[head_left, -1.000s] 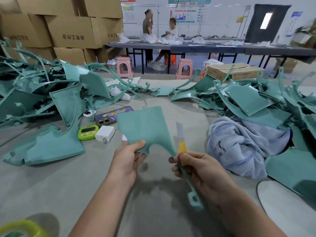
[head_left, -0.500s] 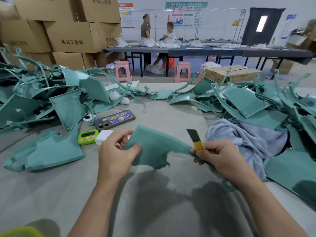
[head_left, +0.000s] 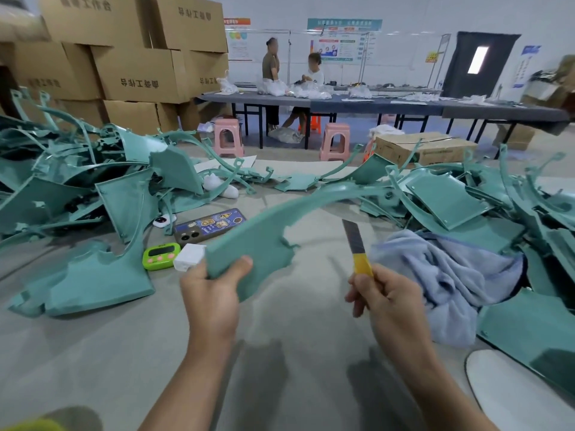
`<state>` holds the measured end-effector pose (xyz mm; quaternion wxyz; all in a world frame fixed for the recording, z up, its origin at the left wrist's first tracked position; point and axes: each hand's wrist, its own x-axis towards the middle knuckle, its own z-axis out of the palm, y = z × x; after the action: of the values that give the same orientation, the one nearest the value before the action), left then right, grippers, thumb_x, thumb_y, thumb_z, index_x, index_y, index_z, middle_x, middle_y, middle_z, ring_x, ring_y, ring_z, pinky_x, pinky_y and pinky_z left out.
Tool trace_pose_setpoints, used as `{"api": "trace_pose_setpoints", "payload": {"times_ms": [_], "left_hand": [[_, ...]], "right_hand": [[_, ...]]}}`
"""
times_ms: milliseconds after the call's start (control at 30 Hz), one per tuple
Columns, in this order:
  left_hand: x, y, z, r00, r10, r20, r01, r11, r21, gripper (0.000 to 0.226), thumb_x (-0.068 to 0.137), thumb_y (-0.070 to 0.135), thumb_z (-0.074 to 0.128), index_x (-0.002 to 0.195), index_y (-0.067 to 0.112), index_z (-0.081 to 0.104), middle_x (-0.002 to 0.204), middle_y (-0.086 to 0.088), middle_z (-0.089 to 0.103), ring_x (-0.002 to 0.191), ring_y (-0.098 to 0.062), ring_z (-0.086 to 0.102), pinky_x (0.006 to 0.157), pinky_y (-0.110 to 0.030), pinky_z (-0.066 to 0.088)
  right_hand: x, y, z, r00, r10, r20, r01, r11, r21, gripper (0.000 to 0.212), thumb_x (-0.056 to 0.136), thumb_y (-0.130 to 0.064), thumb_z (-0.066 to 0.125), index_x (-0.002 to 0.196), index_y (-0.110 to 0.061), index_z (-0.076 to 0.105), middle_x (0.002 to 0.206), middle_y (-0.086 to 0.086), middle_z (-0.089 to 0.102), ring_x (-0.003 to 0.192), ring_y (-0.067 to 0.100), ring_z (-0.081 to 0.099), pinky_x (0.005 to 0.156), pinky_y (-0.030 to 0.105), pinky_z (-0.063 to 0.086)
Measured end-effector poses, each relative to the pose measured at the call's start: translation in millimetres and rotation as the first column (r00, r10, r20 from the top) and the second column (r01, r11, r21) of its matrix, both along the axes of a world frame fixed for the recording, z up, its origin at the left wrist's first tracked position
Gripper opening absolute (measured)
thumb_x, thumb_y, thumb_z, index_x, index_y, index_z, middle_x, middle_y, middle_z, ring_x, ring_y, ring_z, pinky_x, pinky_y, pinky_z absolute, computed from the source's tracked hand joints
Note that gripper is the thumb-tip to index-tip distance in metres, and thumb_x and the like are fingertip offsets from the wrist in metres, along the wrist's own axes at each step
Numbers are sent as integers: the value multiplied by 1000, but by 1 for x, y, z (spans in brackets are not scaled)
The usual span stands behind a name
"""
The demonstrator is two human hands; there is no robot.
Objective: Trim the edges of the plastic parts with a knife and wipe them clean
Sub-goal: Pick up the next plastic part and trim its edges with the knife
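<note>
My left hand grips the near end of a teal plastic part, thumb on top; the part's long curved arm reaches up and right over the table. My right hand holds a yellow utility knife with its dark blade pointing up, a little apart from the part's jagged inner edge. A crumpled light blue cloth lies just right of the knife hand.
Piles of teal plastic parts lie at the left and right. A phone, a green timer and a white charger sit near my left hand. Cardboard boxes stand behind; two people are at a far table.
My left hand has turned the part so its long arm now points up and right. My right hand has let go of the part's end and drawn the knife clear.
</note>
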<state>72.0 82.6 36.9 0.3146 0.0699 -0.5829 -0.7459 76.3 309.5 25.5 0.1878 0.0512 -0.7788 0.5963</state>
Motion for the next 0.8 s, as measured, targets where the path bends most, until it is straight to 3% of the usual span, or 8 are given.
{"api": "trace_pose_setpoints", "payload": {"times_ms": [67,133,233,367,467,567,667,800], "left_hand": [[-5,-11,-1,995,99,24,-101,987,121,30,74,9,79,80,38,81,81,15,77,70,1,70,60,-15,54],[-7,-20,-5,983,174,61,-178,981,72,25,74,17,78,79,42,79,81,20,76,70,5,68,60,-13,52],[-3,-15,-9,982,162,99,-126,946,-300,31,75,26,71,82,55,73,74,31,68,66,13,59,63,-14,48],[2,-1,-23,999,36,-37,-52,649,-759,51,66,3,59,101,35,79,100,46,62,102,18,58,92,-5,39],[0,-1,-28,995,81,52,-5,589,-808,55,69,1,57,108,38,72,97,49,59,97,8,61,82,-3,37],[-4,1,-33,977,118,178,85,550,-831,45,84,10,70,118,39,72,109,23,73,102,-15,67,79,-18,44],[-3,1,-36,976,100,193,107,550,-828,44,86,10,71,120,39,73,115,18,74,104,-13,66,81,-21,46],[-4,-1,-37,974,100,202,113,557,-823,45,87,10,71,119,41,73,112,22,73,100,-8,63,77,-16,42]], "right_hand": [[-5,1,-5,999,-9,50,14,995,-96,24,98,-11,58,78,-17,69,65,9,69,51,19,56,56,37,43],[-8,5,-9,993,-9,116,33,977,-209,28,100,-7,57,74,-10,68,64,18,64,50,21,49,55,36,39],[-9,5,-13,992,0,123,25,979,-203,28,101,-13,56,77,-17,70,60,17,62,49,17,42,45,26,32],[-6,-8,-12,992,65,108,-51,991,-125,22,93,-29,54,76,-23,67,58,10,66,45,13,41,44,22,32],[-5,-18,-9,988,117,101,-119,993,13,26,96,-27,53,73,-18,62,59,8,66,48,10,46,53,29,35],[-5,-29,-3,989,139,39,-145,963,227,32,94,-38,48,67,-23,56,59,-2,64,54,7,52,57,31,41],[-10,-38,-2,992,116,44,-123,880,458,34,94,-47,46,67,-27,51,61,-9,59,59,12,52,57,31,40],[-25,-20,0,950,-289,120,200,855,479,41,97,-28,54,59,-13,48,51,-2,50,53,10,45,53,36,29]]}}
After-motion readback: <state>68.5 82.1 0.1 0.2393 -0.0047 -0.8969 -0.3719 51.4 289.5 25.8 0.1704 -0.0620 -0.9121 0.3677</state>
